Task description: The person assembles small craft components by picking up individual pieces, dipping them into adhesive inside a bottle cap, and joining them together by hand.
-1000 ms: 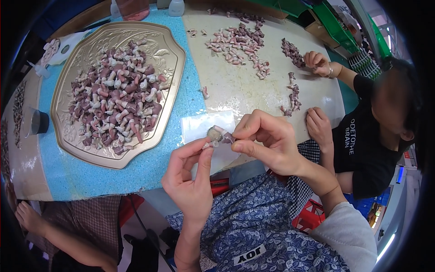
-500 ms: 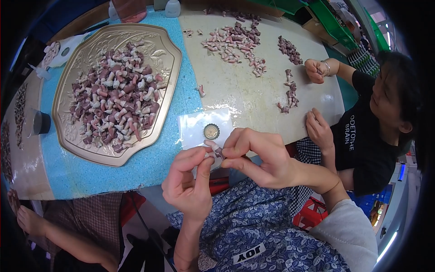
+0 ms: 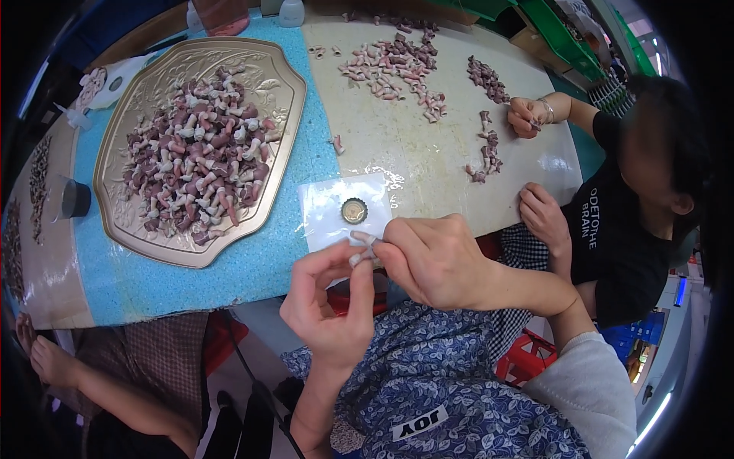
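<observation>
My left hand (image 3: pixel 327 306) and my right hand (image 3: pixel 433 258) meet just off the table's near edge, both pinching one small white and pink piece (image 3: pixel 362 246) between their fingertips. Right above them a bottle cap (image 3: pixel 354 210) lies on a clear plastic sheet (image 3: pixel 330 208) on the table. A gold tray (image 3: pixel 260 191) heaped with several small pink, purple and white pieces (image 3: pixel 195 164) sits to the left on a blue mat (image 3: pixel 252 268).
More loose pieces lie in a heap (image 3: pixel 390 65) and a row (image 3: pixel 485 149) on the pale tabletop. A person in a black shirt (image 3: pixel 612 237) sits at the right with both hands at the table edge. A small dark cup (image 3: pixel 75 199) stands at the left. Bare feet (image 3: pixel 46 359) show below the table.
My hands have come down off the table toward my lap with the small piece between them, uncovering the bottle cap on the plastic sheet.
</observation>
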The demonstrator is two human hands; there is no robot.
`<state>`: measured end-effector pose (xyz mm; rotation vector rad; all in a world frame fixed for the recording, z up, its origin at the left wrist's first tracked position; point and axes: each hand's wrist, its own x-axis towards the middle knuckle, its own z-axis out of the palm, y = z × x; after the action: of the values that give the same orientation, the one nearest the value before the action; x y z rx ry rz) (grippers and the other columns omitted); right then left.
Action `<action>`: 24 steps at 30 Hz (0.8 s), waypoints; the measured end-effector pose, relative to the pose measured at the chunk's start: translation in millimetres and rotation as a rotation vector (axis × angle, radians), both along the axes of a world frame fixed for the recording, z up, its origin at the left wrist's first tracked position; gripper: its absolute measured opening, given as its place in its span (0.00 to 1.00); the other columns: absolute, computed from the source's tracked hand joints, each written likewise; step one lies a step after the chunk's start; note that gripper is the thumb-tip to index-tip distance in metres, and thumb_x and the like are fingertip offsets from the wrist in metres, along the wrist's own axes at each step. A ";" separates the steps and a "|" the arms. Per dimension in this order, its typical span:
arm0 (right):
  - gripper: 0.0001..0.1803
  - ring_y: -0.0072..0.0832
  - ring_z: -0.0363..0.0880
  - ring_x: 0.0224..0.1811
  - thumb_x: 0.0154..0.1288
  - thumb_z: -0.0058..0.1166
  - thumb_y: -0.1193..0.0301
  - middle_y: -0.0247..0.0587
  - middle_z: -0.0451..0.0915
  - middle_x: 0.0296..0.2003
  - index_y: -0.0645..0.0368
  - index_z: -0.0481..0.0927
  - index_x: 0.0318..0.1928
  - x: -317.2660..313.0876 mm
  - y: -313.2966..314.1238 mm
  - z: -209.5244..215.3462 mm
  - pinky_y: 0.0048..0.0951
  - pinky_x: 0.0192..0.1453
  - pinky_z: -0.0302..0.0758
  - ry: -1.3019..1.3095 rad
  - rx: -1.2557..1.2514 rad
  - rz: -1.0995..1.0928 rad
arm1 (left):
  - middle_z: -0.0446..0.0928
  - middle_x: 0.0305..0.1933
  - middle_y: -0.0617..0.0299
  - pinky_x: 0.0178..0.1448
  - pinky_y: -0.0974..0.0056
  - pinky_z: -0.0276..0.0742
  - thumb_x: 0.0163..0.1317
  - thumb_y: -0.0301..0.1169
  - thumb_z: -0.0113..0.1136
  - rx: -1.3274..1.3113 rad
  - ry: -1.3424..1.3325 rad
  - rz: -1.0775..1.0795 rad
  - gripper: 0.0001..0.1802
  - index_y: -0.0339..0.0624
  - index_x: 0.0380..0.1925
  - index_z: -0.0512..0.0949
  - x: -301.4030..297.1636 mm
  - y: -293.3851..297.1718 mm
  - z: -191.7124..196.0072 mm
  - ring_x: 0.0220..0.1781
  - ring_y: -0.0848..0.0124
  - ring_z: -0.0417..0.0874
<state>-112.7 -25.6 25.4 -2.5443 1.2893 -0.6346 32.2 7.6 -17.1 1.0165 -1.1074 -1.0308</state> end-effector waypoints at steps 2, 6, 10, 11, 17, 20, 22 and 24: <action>0.12 0.33 0.74 0.13 0.63 0.53 0.67 0.40 0.72 0.15 0.62 0.70 0.27 2.4 4.6 -0.5 0.32 0.13 0.67 -0.008 0.029 -0.012 | 0.77 0.28 0.54 0.28 0.67 0.73 0.62 0.24 0.53 0.034 -0.295 -0.008 0.05 0.32 0.33 0.75 4.4 3.8 7.8 0.25 0.70 0.79; 0.12 0.33 0.71 0.11 0.64 0.51 0.71 0.40 0.70 0.14 0.63 0.69 0.25 7.5 15.8 1.4 0.32 0.13 0.66 -0.088 0.036 0.026 | 0.71 0.22 0.53 0.23 0.61 0.67 0.65 0.27 0.45 -0.063 -0.573 -0.033 0.09 0.33 0.30 0.73 -1.6 4.9 8.7 0.19 0.61 0.74; 0.10 0.31 0.72 0.12 0.64 0.48 0.73 0.40 0.68 0.17 0.64 0.69 0.26 12.4 29.2 1.9 0.32 0.13 0.67 -0.130 -0.024 0.024 | 0.68 0.20 0.53 0.22 0.57 0.66 0.65 0.27 0.41 -0.121 -0.404 -0.042 0.12 0.33 0.27 0.71 -8.7 11.0 8.6 0.18 0.54 0.73; 0.10 0.31 0.72 0.12 0.64 0.48 0.73 0.40 0.68 0.17 0.64 0.69 0.26 14.4 29.8 1.1 0.32 0.13 0.67 -0.131 -0.020 0.021 | 0.68 0.20 0.53 0.22 0.57 0.66 0.66 0.28 0.40 -0.095 -0.375 -0.047 0.13 0.33 0.27 0.71 -9.1 13.7 8.1 0.18 0.54 0.73; 0.10 0.30 0.72 0.15 0.64 0.50 0.71 0.40 0.67 0.20 0.65 0.70 0.29 9.6 20.4 -18.3 0.32 0.15 0.67 -0.157 -0.085 0.078 | 0.67 0.20 0.52 0.24 0.59 0.65 0.66 0.30 0.39 -0.044 -0.273 -0.038 0.13 0.33 0.28 0.70 -10.6 12.6 -8.0 0.19 0.56 0.73; 0.13 0.31 0.74 0.21 0.63 0.53 0.67 0.41 0.67 0.23 0.66 0.71 0.33 2.0 14.0 -20.8 0.31 0.19 0.68 -0.249 0.004 0.200 | 0.68 0.26 0.53 0.27 0.63 0.64 0.60 0.25 0.43 -0.164 -0.203 -0.162 0.05 0.35 0.31 0.69 6.3 5.9 -14.6 0.22 0.62 0.68; 0.16 0.34 0.73 0.27 0.58 0.57 0.66 0.43 0.69 0.27 0.68 0.72 0.37 0.4 10.3 -16.1 0.30 0.23 0.70 -0.349 -0.013 0.256 | 0.68 0.27 0.54 0.27 0.63 0.64 0.59 0.24 0.45 -0.216 -0.195 -0.196 0.04 0.35 0.31 0.69 13.9 0.3 -6.7 0.23 0.63 0.68; 0.16 0.35 0.73 0.28 0.56 0.59 0.68 0.43 0.70 0.28 0.68 0.72 0.38 -4.8 9.4 -15.4 0.30 0.24 0.70 -0.370 -0.020 0.289 | 0.69 0.28 0.55 0.28 0.63 0.64 0.57 0.22 0.46 -0.263 -0.183 -0.235 0.03 0.35 0.31 0.69 20.4 -2.9 -2.8 0.25 0.64 0.67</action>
<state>-117.6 -16.2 10.0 -2.4084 0.7804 -0.9944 52.7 4.7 -19.8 0.7928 -1.4986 -0.9577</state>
